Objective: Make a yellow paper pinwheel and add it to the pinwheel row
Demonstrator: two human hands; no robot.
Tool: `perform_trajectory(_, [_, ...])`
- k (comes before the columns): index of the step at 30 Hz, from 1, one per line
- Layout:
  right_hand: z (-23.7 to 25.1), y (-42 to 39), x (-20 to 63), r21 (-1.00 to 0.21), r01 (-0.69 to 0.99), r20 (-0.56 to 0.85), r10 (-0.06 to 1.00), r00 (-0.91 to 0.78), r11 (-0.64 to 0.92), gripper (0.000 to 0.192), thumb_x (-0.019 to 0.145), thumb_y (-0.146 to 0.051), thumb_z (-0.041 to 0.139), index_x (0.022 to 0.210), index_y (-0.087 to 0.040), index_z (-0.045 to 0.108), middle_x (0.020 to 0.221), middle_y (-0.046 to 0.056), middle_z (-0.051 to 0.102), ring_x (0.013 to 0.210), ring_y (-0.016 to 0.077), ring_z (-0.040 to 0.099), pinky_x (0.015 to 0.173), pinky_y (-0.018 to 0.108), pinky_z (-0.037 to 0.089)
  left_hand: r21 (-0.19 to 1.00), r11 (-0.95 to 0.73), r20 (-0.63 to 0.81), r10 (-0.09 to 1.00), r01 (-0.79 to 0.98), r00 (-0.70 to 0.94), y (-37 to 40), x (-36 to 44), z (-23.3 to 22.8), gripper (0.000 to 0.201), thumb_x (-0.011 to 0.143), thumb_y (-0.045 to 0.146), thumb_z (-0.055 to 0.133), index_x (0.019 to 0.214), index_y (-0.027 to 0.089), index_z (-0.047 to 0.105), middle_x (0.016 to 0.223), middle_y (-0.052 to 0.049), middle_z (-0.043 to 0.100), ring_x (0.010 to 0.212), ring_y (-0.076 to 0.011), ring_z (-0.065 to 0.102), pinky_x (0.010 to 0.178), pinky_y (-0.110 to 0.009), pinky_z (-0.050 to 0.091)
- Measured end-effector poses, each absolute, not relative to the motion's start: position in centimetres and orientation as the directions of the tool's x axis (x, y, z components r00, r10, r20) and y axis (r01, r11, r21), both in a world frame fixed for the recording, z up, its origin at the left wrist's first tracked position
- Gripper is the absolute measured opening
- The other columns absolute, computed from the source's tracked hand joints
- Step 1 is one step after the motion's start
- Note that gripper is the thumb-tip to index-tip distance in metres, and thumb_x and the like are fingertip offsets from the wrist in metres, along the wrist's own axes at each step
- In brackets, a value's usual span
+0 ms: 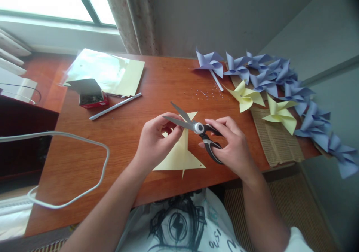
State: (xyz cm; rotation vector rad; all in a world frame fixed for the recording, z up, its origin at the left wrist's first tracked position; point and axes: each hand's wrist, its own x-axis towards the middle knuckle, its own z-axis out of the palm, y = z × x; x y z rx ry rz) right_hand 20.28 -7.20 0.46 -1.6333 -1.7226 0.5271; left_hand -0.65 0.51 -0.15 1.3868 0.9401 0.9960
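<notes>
My right hand (pixel 232 147) grips a pair of scissors (pixel 199 128) by its black and grey handles. The blades are spread and point left, with the lower one passing across the fingertips of my left hand (pixel 157 136). Those fingers are closed in a pinch at the upper part of a pale yellow paper sheet (pixel 179 160). Cut into pointed flaps, the paper has one corner toward the back, a narrow tip toward me and a small hole near its right corner. What lies between my left fingertips is partly hidden by the blade and fingers.
Purple pinwheels (pixel 263 79) and two yellow pinwheels (pixel 280 113) crowd the right side, partly on corrugated cardboard (pixel 276 147). Tiny bits (pixel 204 93) lie scattered at centre back. An open red box (pixel 94 100), a rolled paper stick (pixel 115 106), yellow sheets (pixel 134 76) and a white cable (pixel 105 162) are left.
</notes>
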Motion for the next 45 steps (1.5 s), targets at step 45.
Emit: perform_trajectory(45, [1.6,-7.1,21.1,-0.596,0.781,0.221,0.973,-0.064,0.187,0.057,0.081,-0.031,0.082,0.135,-0.022,0.063,0.109,0.008,0.06,0.099,0.0232,0.065,0.089,0.035,0.056,0.983,-0.17,0.137,0.928,0.065,0.347,0.6,-0.6,-0.1,0.007,0.082,0.015,0.067,0.088,0.016,0.071,0.084,-0.005,0.075,0.072,-0.0167,0.068,0.066,-0.027,0.054])
